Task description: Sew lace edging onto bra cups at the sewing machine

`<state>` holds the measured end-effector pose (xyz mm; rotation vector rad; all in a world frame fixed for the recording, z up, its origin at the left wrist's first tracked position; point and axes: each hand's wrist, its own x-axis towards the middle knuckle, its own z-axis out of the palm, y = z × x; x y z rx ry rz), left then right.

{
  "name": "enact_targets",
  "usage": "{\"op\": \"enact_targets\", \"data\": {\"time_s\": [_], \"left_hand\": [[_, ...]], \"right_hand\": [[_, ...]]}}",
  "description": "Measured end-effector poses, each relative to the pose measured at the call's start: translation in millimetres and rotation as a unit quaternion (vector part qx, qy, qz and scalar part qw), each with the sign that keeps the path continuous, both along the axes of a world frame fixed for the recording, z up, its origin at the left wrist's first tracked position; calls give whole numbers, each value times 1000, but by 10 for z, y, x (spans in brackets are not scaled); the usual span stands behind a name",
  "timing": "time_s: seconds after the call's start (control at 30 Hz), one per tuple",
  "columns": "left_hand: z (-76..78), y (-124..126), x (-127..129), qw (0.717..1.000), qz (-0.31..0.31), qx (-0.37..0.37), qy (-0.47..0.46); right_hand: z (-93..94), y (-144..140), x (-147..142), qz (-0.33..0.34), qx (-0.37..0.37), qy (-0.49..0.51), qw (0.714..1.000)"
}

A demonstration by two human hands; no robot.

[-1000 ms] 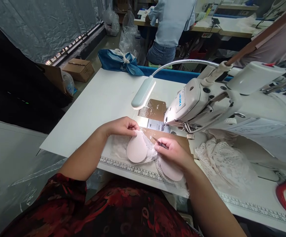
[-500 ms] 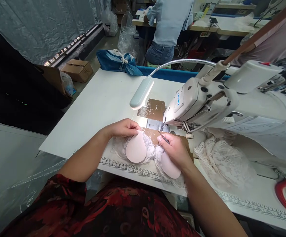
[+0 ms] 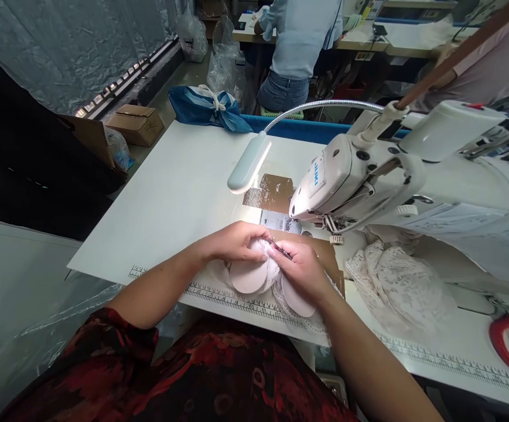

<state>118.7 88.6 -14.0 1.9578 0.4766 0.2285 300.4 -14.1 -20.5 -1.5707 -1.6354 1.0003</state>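
Ruler marks (image 3: 236, 298) are seen along the near edge of the white bench (image 3: 161, 211), and the numbers 10 and 12 can be read. Just past them, a white lace piece with two pale pads (image 3: 249, 278) is laid. It is pinched by the grip of the left hand (image 3: 239, 241). A thin dark tool (image 3: 283, 251) is pinched in the grip of the right hand (image 3: 303, 269), its tip close to the left fingers. To the left, flat bench top is spread out to the side edge. To the right, more lace (image 3: 399, 287) is heaped. On the sewing machine (image 3: 346, 164), "JUKI" is written in blue. A blue bundle (image 3: 201, 105) is set by the far edge.
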Motion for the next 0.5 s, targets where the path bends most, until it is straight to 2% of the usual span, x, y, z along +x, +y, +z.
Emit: {"op": "enact_targets", "data": {"time_s": [0.2,0.33,0.5], "left_hand": [[-61,22,19,987,1,-158,5],[-37,32,-6,975,3,-219,26],[-51,26,-4,965,19,-261,17]], "right_hand": [[-53,-8,120,-88,4,30,996],[-90,-34,210,-56,-19,101,993],[-86,-30,232,-3,-12,94,996]]}}
